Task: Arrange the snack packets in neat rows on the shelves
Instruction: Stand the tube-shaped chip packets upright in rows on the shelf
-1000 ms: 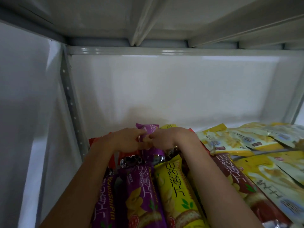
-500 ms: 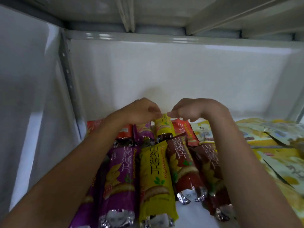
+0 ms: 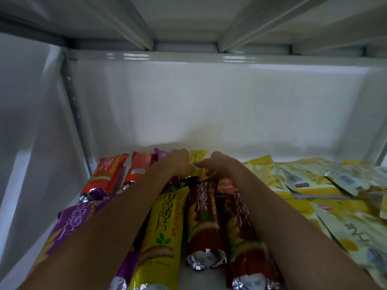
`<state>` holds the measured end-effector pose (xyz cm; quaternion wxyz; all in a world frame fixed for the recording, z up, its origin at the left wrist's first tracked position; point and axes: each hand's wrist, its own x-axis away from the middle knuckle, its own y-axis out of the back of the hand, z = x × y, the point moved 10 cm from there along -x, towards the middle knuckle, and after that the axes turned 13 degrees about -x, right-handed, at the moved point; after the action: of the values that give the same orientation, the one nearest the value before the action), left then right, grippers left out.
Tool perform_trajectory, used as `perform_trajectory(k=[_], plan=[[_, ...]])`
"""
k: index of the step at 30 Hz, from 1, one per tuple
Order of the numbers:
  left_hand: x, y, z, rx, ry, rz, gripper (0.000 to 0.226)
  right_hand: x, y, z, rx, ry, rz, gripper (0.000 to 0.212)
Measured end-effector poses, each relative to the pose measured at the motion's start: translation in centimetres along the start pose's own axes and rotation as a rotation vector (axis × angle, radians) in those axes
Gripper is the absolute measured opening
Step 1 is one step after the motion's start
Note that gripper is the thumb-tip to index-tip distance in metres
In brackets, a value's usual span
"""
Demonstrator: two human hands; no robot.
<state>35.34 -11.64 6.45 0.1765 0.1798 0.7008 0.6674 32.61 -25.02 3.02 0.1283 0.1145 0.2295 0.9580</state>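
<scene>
Along the white metal shelf, orange foil snack tubes lie at the left. The left hand and right hand both pinch a yellow foil packet in the back row, seemingly straightening it; next, likely squaring its neighbours. Pale yellow flat pouches lie rightmost.

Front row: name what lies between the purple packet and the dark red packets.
In the head view, one yellow packet lies between the purple packet and the dark red packets, under the left forearm.
</scene>
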Motion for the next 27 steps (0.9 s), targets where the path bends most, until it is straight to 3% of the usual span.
perform_trajectory(k=[4,8,12,15,17,20,23,27], plan=[[0.4,0.0,-0.1,0.124,0.026,-0.004,0.035,-0.5,-0.2,-1.2,-0.147,-0.006,0.021,0.033],[0.7,0.6,0.3,0.409,0.026,-0.043,0.043,-0.7,1.4,-0.5,-0.192,0.060,-0.064,0.050],[1.4,2.4,1.0,0.621,0.037,-0.128,0.053,0.3,2.4,1.1,-0.367,0.107,-0.003,0.033],[2.4,3.5,1.1,0.844,-0.001,-0.093,0.048,1.1,2.6,2.5,-0.452,0.177,0.062,0.059],[3.4,4.6,1.0,0.950,-0.041,-0.076,0.038,1.3,2.7,3.3,-0.464,0.233,0.073,0.058],[4.7,6.3,1.3,1.006,-0.063,-0.124,0.030,2.0,3.1,4.4,-0.562,0.282,0.120,0.046],[5.5,7.6,2.3,0.955,-0.019,-0.164,0.034,3.3,3.1,5.8,-0.554,0.298,0.214,0.050],[6.6,8.6,4.2,0.763,-0.006,-0.157,0.079,6.2,3.8,8.0,-0.447,0.397,0.265,0.043]])
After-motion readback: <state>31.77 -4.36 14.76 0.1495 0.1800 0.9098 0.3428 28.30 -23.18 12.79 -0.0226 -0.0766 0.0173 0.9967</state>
